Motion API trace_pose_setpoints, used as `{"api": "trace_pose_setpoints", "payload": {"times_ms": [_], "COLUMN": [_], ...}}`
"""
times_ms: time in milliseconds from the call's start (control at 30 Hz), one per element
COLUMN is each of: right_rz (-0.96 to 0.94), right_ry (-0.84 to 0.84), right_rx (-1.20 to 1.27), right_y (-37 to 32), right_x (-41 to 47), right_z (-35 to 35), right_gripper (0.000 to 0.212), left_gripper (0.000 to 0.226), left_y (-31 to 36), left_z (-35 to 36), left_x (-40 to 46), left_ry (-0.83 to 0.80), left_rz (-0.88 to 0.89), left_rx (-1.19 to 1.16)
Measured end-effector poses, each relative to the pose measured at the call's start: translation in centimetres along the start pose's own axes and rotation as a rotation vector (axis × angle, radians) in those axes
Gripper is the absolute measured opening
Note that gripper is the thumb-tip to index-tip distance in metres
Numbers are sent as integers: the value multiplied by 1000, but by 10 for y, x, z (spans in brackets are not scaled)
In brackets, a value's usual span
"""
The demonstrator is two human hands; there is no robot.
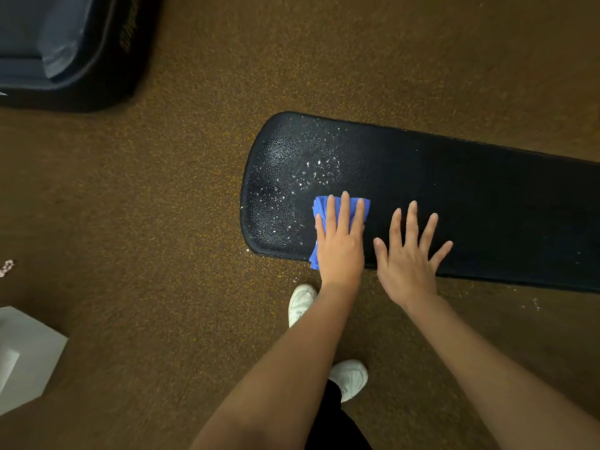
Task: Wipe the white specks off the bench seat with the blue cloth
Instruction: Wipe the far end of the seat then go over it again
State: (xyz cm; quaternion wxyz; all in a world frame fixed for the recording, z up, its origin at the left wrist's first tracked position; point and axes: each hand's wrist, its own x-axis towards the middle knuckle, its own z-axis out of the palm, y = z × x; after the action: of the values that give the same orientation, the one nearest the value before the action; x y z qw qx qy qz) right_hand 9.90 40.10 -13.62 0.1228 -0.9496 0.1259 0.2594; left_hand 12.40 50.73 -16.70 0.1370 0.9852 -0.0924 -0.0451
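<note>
The left hand [341, 241] lay flat, fingers straight, pressing the blue cloth [337, 211] at the bench seat's [487, 196] near edge. White specks [318, 173] covered the rounded end. The right hand [409, 254] rested open, fingers spread, just beside, on speck-free surface.

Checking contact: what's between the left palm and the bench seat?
In the head view, the blue cloth lies under the left hand, flat on the bench seat.
</note>
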Motion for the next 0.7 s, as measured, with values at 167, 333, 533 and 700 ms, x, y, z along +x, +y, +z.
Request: {"api": "trace_pose_setpoints", "payload": {"times_ms": [167,333,533,700], "right_rz": [-105,-231,-225,-265], "right_ry": [90,111,120,122], "right_rx": [-41,-32,-8,19], "right_y": [-7,-20,-26,-32], "right_x": [-1,4,14,18], "right_z": [-7,-12,-15,-22], "right_gripper": [62,59,55,54], "left_gripper": [50,45,49,50], "left_y": [-41,-39,-15,-54], "left_z": [-4,-8,-6,-11], "left_x": [0,4,4,-5], "left_ry": [50,53,-31,20], "left_rz": [-54,-109,37,-13], "left_rx": [28,-3,11,52]}}
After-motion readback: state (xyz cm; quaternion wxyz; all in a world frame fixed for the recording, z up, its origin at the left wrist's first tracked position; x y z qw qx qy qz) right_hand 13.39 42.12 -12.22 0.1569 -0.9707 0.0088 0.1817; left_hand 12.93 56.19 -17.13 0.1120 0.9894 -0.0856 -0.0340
